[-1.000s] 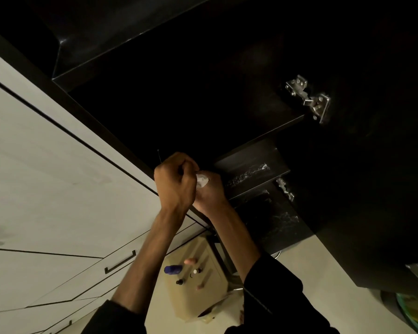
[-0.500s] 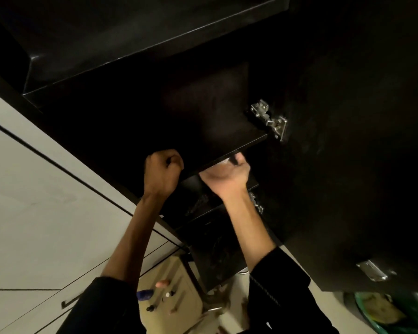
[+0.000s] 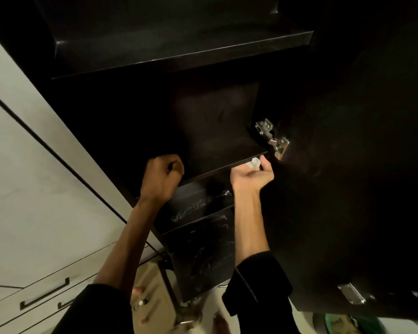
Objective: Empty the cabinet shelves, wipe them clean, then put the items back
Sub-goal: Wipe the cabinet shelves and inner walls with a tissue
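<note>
Two hands up at dark cabinet shelf: left hand fisted, contents unclear; right hand pinching white wad at shelf edge.

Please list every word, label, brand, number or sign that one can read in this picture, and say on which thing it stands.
There is no readable text.
Small bottles on the beige surface below: any labels are too small and blurred to read.
Green container at the bottom right: blurred, nothing legible.
Dark cabinet shelves and metal hinge: no markings visible.

Room above middle shelf — hinge, open door crowd rt side.
</note>
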